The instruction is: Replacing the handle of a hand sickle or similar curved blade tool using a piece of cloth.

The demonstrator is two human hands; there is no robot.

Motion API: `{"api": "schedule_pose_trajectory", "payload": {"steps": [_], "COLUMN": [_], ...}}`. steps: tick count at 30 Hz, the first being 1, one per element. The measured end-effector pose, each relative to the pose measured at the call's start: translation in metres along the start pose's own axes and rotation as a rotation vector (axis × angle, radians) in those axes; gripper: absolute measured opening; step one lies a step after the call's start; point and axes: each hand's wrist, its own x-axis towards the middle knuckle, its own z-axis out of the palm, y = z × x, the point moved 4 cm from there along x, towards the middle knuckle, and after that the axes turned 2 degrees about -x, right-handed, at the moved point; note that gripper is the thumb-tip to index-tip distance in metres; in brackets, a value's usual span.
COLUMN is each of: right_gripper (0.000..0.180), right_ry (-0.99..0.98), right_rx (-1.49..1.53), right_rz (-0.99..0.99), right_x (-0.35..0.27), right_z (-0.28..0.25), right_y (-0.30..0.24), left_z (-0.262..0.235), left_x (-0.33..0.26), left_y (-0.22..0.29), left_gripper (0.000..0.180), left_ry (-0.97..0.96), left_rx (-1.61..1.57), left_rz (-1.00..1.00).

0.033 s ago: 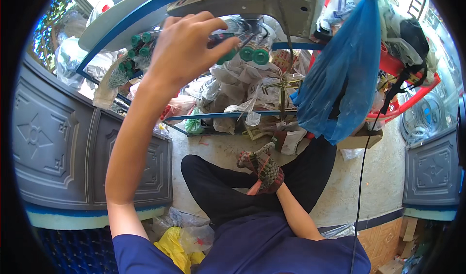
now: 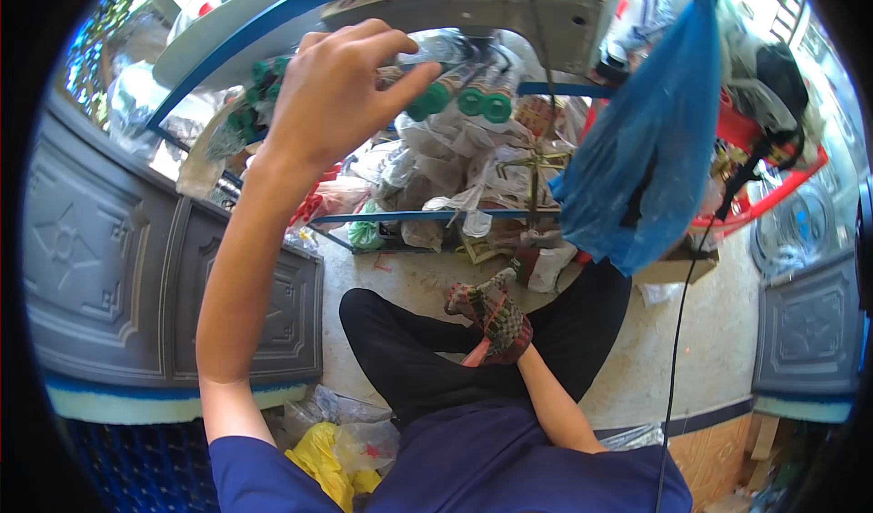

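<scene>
Left hand (image 2: pixel 341 81) shifted slightly left, gloved right hand (image 2: pixel 496 317) unmoved

The place looked like a small, crowded shop or its storeroom; which of the two could not be told. Across the upper centre, a blue metal rack (image 2: pixel 509 214) bore tightly packed stock: green-ended tubes (image 2: pixel 496 107) in clear wrapping and, below them, many knotted white plastic bags (image 2: pixel 436 140). A blue plastic bag (image 2: pixel 646 149) hung at the upper right, near a red plastic basket (image 2: pixel 784 195) and, at the right edge, wrapped coils (image 2: pixel 800 226). Grey moulded panels (image 2: pixel 91 258) stood at the left, above a bare, pale floor (image 2: pixel 673 358).
</scene>
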Motion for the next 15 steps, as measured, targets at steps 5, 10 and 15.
{"api": "schedule_pose_trajectory", "payload": {"steps": [5, 10, 15], "right_gripper": [0.049, 0.051, 0.088], "right_ry": [-0.239, -0.211, -0.283], "right_rx": [0.121, 0.160, -0.325], "right_rz": [0.301, 0.232, -0.040], "right_x": [0.004, 0.000, -0.030], "right_z": [0.022, 0.058, 0.055], "right_y": [0.014, 0.032, 0.033], "left_z": [-0.025, -0.003, 0.022], "left_x": [-0.044, -0.083, -0.075], "left_y": [-0.082, -0.153, -0.178], "left_gripper": [0.029, 0.037, 0.046], "left_ry": [0.137, 0.308, 0.138], "left_rx": [-0.149, 0.153, 0.269], "left_rz": [-0.407, -0.468, -0.594]}}
